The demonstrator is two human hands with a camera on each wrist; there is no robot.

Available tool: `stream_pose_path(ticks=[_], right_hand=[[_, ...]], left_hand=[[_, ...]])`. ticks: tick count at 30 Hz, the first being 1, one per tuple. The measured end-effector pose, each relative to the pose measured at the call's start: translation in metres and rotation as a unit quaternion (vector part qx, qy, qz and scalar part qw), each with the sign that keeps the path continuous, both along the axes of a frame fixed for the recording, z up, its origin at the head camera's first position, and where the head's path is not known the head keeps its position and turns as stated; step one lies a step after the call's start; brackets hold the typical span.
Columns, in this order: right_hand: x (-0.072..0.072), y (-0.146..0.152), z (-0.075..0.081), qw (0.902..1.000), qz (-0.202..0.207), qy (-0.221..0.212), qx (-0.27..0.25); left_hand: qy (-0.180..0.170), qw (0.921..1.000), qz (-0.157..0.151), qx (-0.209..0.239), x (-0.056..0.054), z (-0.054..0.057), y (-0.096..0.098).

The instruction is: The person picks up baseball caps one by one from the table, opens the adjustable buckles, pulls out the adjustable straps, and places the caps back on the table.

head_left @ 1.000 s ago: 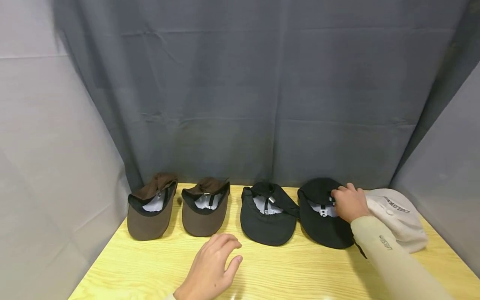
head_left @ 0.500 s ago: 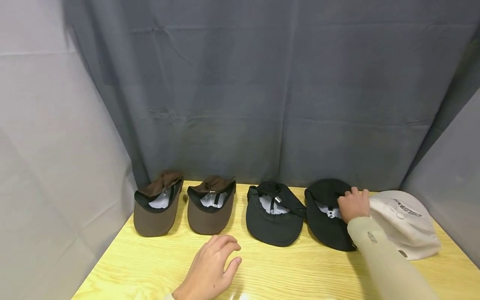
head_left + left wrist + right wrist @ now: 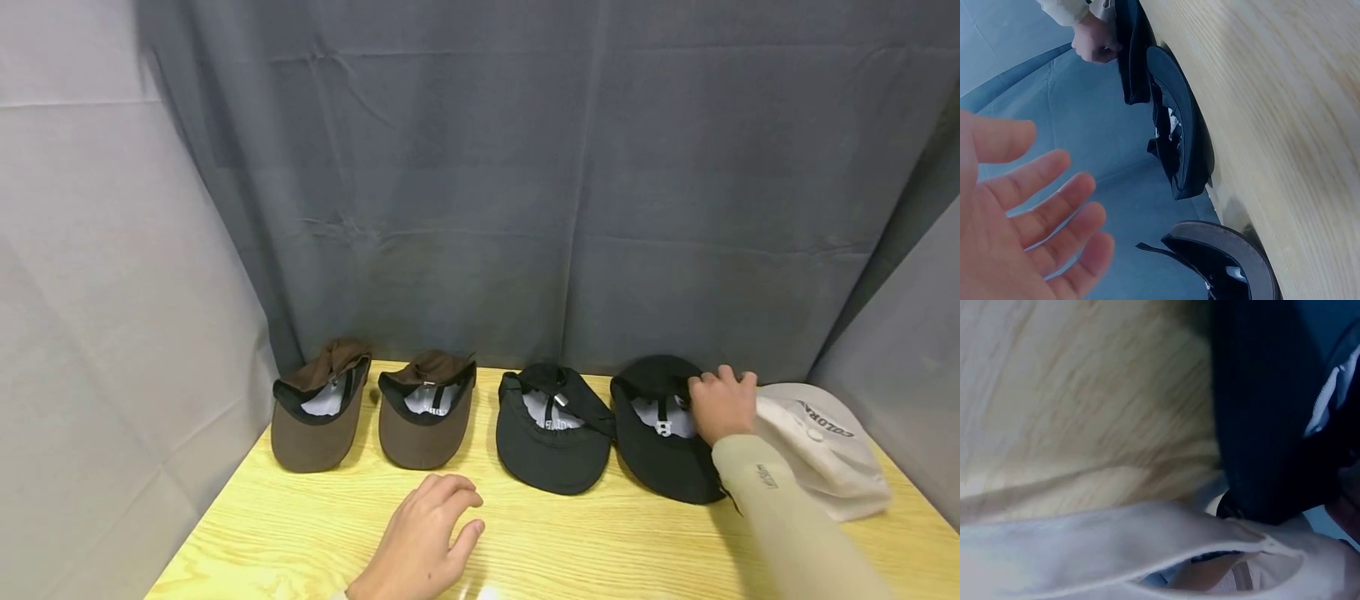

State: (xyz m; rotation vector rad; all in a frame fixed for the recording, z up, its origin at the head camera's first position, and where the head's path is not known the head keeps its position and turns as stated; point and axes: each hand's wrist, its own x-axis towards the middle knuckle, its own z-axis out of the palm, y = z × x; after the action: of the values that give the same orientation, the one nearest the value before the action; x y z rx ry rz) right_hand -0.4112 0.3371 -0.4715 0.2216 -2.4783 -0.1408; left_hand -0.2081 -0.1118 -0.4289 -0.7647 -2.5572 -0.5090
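My right hand [image 3: 722, 406] grips the right side of a black cap [image 3: 667, 471], which lies upside down with its brim towards me. A white letter shows inside that cap. Right beside this hand is a cream cap [image 3: 817, 450] with dark lettering, crown up; in the right wrist view the cream cap [image 3: 1104, 550] lies against the black cap's brim [image 3: 1260, 406]. My left hand [image 3: 423, 533] is held low over the front of the table, fingers loosely bent and holding nothing; its palm and spread fingers show in the left wrist view.
A second black cap [image 3: 551, 467] sits upside down just left of the gripped one. Two brown caps [image 3: 311, 442] are further left on the wooden table [image 3: 285, 533]. A grey curtain [image 3: 450, 208] closes the back, with pale cloth at both sides.
My right hand has shifted slightly right along the black cap's edge. The whole scene drifts right in view as the head turns a little. My left hand stays where it was.
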Motion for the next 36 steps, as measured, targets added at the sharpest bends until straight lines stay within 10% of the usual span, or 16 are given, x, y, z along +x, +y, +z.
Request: stream_pose_path(ticks=[8,20,36], right_hand=[[-0.005,-0.008,0.018,0.9895,0.025,0.107,-0.093],[0.000,-0.045,0.071,0.9696,0.045,0.098,-0.219],[0.037,-0.088,0.165,0.9731,0.086,0.122,-0.175]], left_hand=[[-0.001,1.0000,-0.003,-0.007,-0.001,0.000,0.004],[0.027,0.9996,-0.008,0.004,-0.001,0.003,0.007],[0.033,0.9991,-0.003,0.028,0.000,0.012,0.006]])
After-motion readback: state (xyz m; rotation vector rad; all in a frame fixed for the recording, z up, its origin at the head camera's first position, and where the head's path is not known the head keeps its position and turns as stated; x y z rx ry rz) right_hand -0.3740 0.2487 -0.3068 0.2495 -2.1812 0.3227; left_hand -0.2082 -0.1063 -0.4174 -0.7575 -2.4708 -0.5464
